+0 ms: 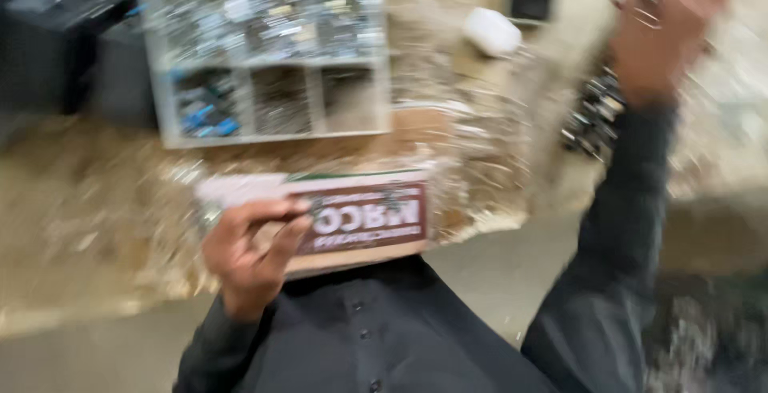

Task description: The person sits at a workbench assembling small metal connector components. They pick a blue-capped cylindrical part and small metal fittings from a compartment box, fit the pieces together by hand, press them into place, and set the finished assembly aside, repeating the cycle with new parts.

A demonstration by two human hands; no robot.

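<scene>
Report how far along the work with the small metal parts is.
Done: a grey tray already holds sorted parts in several compartments. In hand: the left hand grips a flat cardboard box; the raised right hand holds metal pieces, blurred. Left: loose shiny parts cover the work surface.

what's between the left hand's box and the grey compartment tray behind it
In the head view, only blurred shiny litter on brown ground lies between the box in the left hand and the tray.
</scene>
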